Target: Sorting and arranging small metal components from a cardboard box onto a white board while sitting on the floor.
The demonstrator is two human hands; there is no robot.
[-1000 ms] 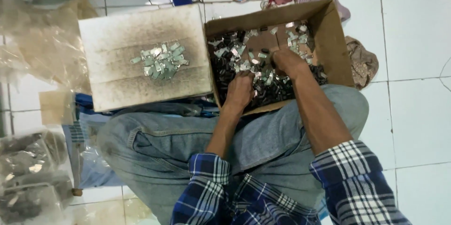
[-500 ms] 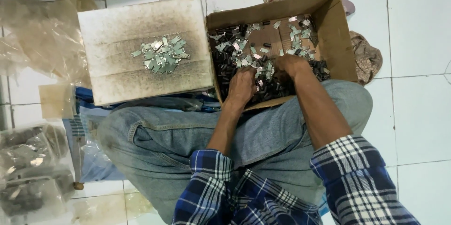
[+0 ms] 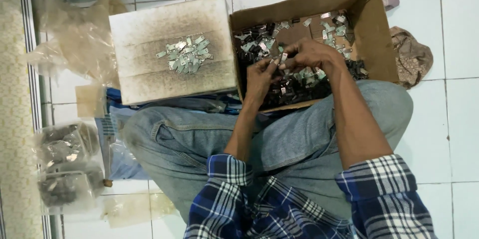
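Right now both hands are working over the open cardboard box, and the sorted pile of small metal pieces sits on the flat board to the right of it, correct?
Not quite. The head view shows both hands, left hand and right hand, over the cardboard box, but the pile of small metal pieces sits on the flat board to its left.

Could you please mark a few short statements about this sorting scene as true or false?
1. Both hands, left hand and right hand, are over the cardboard box. True.
2. The small pile of metal pieces lies on the floor tiles. False: it lies on the stained flat board.
3. The person wears a plaid shirt and jeans. True.
4. The box is empty. False: it holds many small metal and dark parts.
5. Clear plastic bags lie on the person's right. False: they lie on the left.
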